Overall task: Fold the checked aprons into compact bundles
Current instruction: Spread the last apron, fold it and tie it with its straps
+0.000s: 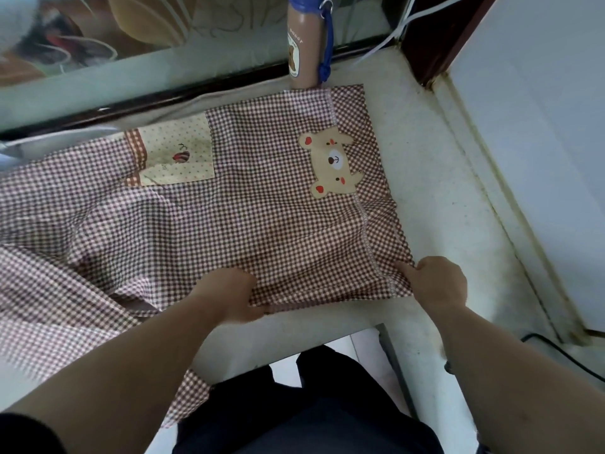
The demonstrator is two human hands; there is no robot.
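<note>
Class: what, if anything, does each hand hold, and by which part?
Both grip the checked apron along its near edge: the left hand partway along, the right hand at the near right corner.

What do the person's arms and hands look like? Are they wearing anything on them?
Both forearms are bare, with no watch or gloves showing on the left hand or right hand. A dark sleeve shows at the top of the left arm.

Bottle at apron's far edge.
</note>
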